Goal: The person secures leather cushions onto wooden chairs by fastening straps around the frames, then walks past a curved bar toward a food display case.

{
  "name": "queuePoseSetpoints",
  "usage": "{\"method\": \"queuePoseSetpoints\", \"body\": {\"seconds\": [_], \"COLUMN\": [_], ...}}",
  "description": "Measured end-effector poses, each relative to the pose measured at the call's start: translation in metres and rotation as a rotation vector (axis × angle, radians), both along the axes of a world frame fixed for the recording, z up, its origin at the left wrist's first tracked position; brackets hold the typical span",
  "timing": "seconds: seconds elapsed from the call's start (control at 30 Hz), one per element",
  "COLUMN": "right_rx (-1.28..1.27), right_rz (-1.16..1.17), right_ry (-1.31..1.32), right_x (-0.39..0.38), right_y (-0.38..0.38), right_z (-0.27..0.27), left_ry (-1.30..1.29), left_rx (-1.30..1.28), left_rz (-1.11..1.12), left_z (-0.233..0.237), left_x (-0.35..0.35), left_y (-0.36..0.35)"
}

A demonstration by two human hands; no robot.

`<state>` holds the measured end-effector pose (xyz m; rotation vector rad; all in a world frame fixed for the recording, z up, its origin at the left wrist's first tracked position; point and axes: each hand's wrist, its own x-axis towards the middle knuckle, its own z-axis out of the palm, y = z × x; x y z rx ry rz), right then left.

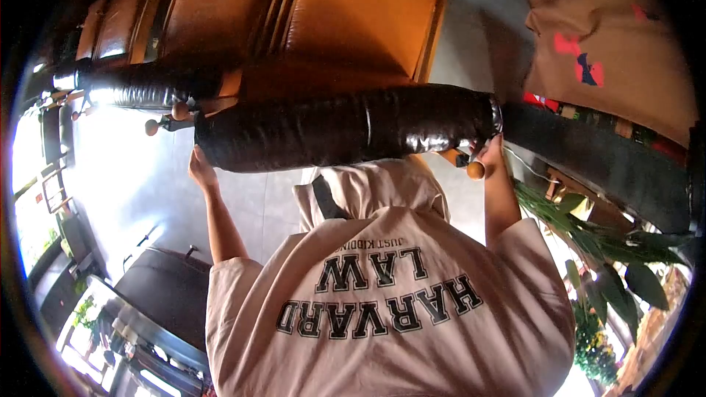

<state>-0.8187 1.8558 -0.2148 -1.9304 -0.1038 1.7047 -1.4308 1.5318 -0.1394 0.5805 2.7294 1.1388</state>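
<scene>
There it was, the dark padded roll [346, 129], stretched right across the upper middle of the frame, glossy highlights at its lower right! The left hand [201, 167] was clamped on its left end, the right hand [490, 153] clamped on its right end, just beside a round wooden knob [476, 170]. Orange-brown leather chairs [360, 15] lined up across the top left; a brown cloth [614, 51] filled the upper right; and below, centre frame, spread the pale printed shirt [397, 367]!
</scene>
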Motion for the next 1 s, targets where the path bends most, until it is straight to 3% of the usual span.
{"method": "queuePoseSetpoints", "body": {"seconds": [0.03, 0.07, 0.1, 0.17, 0.2, 0.23, 0.27, 0.3, 0.33, 0.37, 0.43, 0.5, 0.53, 0.6, 0.63, 0.67, 0.7, 0.77, 0.83, 1.0], "right_rx": [-0.001, -0.061, 0.012, 0.209, 0.239, 0.276, 0.406, 0.559, 0.589, 0.714, 0.881, 0.946, 0.902, 1.146, 1.010, 1.043, 1.090, 0.890, 0.882, 1.069], "right_rz": [-0.035, -0.030, -0.017, 0.001, 0.109, 0.109, 0.208, 0.483, 0.273, 0.341, 0.595, 0.998, 1.104, 1.313, 1.431, 1.543, 1.628, 1.810, 1.850, 1.761], "right_ry": [-0.015, -0.130, -0.146, -0.137, -0.325, -0.413, -0.363, -0.616, -0.637, -0.600, -0.634, -0.774, -0.700, -0.491, -0.324, -0.210, -0.169, -0.135, -0.119, 0.166], "right_x": [0.002, 0.058, 0.037, 0.035, 0.049, 0.048, 0.062, 0.076, 0.019, -0.006, -0.049, -0.129, -0.167, -0.220, -0.264, -0.289, -0.313, -0.370, -0.422, -0.537], "right_y": [0.000, 0.013, 0.012, 0.022, 0.034, 0.048, 0.061, 0.084, 0.077, 0.078, 0.086, 0.067, 0.056, 0.041, 0.023, 0.015, 0.007, -0.012, -0.032, -0.095], "right_z": [-0.009, -0.075, -0.050, -0.037, -0.043, -0.032, -0.047, -0.059, -0.006, 0.019, 0.045, 0.104, 0.120, 0.093, 0.111, 0.089, 0.064, 0.061, 0.056, 0.053], "left_ry": [0.012, 0.010, 0.050, 0.306, 0.110, 0.147, 0.199, 0.143, 0.109, 0.150, 0.155, 0.113, 0.091, 0.074, 0.087, 0.070, 0.053, 0.097, 0.089, -0.026], "left_rx": [-0.027, 0.073, 0.328, 0.162, 0.127, 0.226, 0.043, 0.041, -0.015, -0.054, -0.073, -0.135, -0.129, -0.146, -0.119, -0.117, -0.115, -0.160, -0.072, -0.215], "left_rz": [-0.013, -0.019, -0.051, -0.142, -0.070, -0.085, -0.013, -0.010, 0.010, 0.022, 0.025, 0.019, 0.010, -0.022, -0.029, -0.051, -0.074, -0.089, -0.117, -0.130], "left_z": [0.005, 0.001, -0.042, -0.059, 0.001, -0.003, 0.015, 0.039, 0.041, 0.025, 0.040, 0.057, 0.053, 0.051, 0.046, 0.044, 0.042, 0.039, 0.032, 0.013], "left_x": [-0.002, -0.005, -0.029, -0.045, -0.015, -0.018, -0.013, -0.004, -0.006, -0.016, -0.010, -0.003, -0.006, -0.009, -0.010, -0.012, -0.014, -0.014, -0.015, -0.023], "left_y": [0.000, 0.000, -0.020, -0.036, -0.006, -0.005, 0.007, 0.021, 0.022, 0.013, 0.022, 0.028, 0.026, 0.023, 0.020, 0.017, 0.015, 0.012, 0.006, 0.002]}}
